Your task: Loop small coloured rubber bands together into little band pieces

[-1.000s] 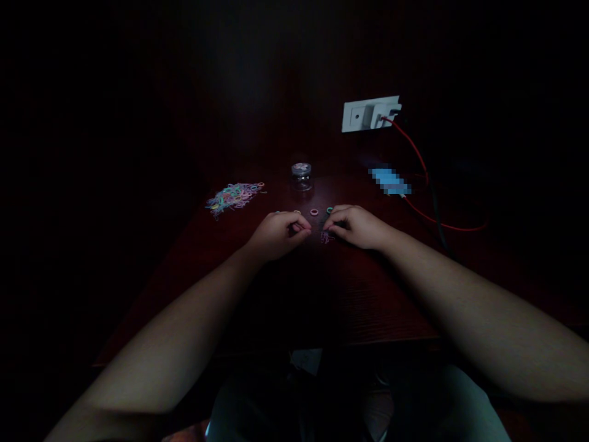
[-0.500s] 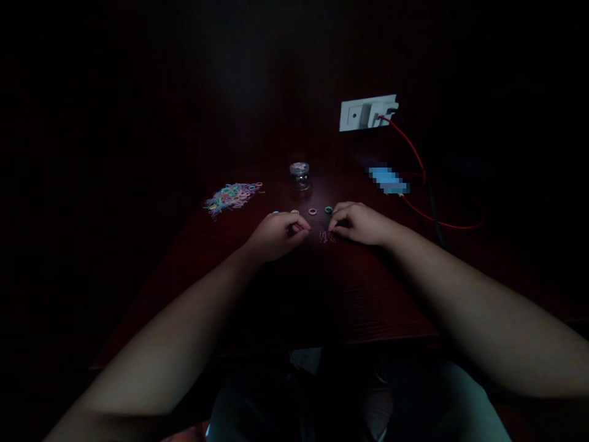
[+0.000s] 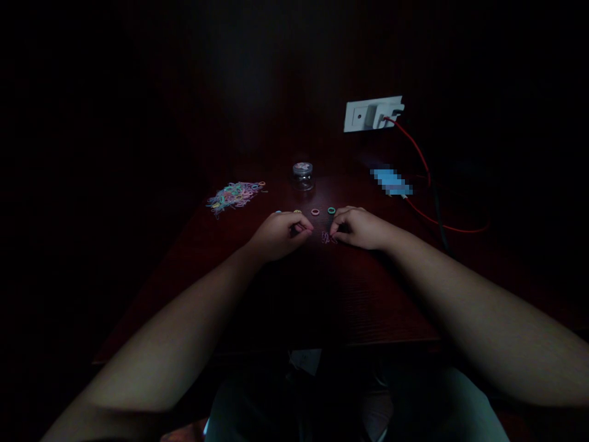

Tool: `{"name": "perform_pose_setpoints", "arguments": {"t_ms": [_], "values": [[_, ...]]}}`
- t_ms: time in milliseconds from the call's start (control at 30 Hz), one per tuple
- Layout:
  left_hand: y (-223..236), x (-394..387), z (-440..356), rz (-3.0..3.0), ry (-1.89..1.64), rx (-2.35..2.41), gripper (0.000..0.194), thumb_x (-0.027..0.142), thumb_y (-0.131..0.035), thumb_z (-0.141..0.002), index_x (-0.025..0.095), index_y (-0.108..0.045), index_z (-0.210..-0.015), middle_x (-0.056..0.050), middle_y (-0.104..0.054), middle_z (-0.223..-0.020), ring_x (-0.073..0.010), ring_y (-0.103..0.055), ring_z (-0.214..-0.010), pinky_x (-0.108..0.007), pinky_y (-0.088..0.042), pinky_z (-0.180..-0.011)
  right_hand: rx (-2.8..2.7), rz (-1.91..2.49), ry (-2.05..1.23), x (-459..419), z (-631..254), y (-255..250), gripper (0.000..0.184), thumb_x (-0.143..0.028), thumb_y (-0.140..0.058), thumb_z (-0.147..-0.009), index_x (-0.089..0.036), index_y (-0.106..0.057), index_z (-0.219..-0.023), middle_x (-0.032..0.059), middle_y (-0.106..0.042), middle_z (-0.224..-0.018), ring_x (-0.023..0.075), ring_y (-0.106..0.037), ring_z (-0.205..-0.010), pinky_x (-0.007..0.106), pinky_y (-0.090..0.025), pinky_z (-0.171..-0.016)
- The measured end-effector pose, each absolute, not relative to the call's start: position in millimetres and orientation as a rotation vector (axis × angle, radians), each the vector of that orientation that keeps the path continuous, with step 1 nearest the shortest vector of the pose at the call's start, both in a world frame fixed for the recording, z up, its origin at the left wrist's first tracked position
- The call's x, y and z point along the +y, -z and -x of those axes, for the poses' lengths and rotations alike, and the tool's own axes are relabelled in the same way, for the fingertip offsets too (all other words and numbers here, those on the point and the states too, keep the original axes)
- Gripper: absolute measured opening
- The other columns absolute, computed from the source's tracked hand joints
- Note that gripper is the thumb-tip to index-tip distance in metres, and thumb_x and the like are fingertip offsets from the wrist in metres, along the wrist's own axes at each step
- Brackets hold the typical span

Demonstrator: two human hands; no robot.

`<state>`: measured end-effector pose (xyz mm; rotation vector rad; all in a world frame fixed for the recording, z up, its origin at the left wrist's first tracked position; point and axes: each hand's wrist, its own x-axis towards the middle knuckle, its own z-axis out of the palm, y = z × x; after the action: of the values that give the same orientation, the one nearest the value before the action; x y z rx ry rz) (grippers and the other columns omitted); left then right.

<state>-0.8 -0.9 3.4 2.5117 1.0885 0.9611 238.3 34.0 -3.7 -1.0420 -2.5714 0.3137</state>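
My left hand [image 3: 283, 236] rests low over the table, thumb and forefinger pinched together; anything between the tips is too small to make out. To its right lie a few small purple rubber bands [image 3: 325, 237]. My right hand [image 3: 361, 228] has its thumb and fingertip closed on the band at the right edge of this group. Just beyond the hands runs a row of small hair ties: a green one [image 3: 331, 210] near my right knuckles, a pink one [image 3: 315, 212], and a yellow one [image 3: 297, 212] and a blue one [image 3: 278, 212] partly hidden behind my left hand.
A heap of mixed coloured bands [image 3: 237, 195] lies at the back left. A clear lidded jar [image 3: 302, 176] stands at the back middle. On the right are a blurred-out phone [image 3: 391, 182], its red cable [image 3: 430, 216] and a wall socket with a charger [image 3: 373, 115]. The scene is dark.
The view has shifted slightly, moving everything a little to the right. My right fingertips have come down closer to the purple bands. The left hand keeps its pinch.
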Motion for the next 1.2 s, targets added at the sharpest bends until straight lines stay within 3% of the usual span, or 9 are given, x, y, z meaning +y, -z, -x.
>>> {"name": "perform_pose_setpoints", "arguments": {"t_ms": [500, 700, 933, 1200], "values": [[-0.1, 1.8, 0.0, -2.507, -0.976, 1.07, 0.008, 0.021, -0.062, -0.082, 0.018, -0.069, -0.085, -0.001, -0.069, -0.078, -0.01, -0.062, -0.066, -0.022, -0.048, -0.064, -2.37, 0.852, -0.499, 32.0, -231.4, 5.2, 0.014, -0.022, -0.06, -0.082, -0.019, -0.074, -0.083, 0.0039, -0.065, -0.082, 0.0146, -0.06, -0.075, 0.029, -0.046, -0.073], [-0.8, 1.2, 0.2, -2.512, -0.961, 1.077, 0.009, 0.022, -0.061, -0.082, 0.019, -0.069, -0.086, -0.001, -0.069, -0.078, -0.0104, -0.061, -0.067, -0.023, -0.048, -0.065, -2.475, 0.93, -0.366, 35.7, -234.1, 7.6, 0.015, -0.021, -0.063, -0.078, -0.021, -0.074, -0.089, 0.0037, -0.066, -0.087, 0.0164, -0.06, -0.081, 0.031, -0.044, -0.079], [-1.2, 1.9, -0.7, -2.511, -0.954, 1.082, 0.009, 0.022, -0.062, -0.082, 0.019, -0.07, -0.086, -0.001, -0.07, -0.078, -0.0104, -0.061, -0.066, -0.022, -0.048, -0.064, -2.558, 0.902, -0.274, 29.9, -232.6, 6.6, 0.034, -0.011, -0.06, -0.077, -0.027, -0.073, -0.104, 0.0054, -0.063, -0.103, 0.0219, -0.055, -0.1, 0.04, -0.037, -0.093], [-2.2, 1.4, -1.9, -2.507, -0.954, 1.075, 0.008, 0.02, -0.062, -0.082, 0.019, -0.069, -0.085, 0.0, -0.07, -0.079, -0.0101, -0.062, -0.067, -0.022, -0.048, -0.066, -2.609, 0.965, -0.249, 30.8, -226.2, 6.0, 0.016, -0.016, -0.061, -0.081, -0.025, -0.074, -0.084, 0.0056, -0.062, -0.102, 0.0236, -0.053, -0.102, 0.042, -0.034, -0.093]]}}
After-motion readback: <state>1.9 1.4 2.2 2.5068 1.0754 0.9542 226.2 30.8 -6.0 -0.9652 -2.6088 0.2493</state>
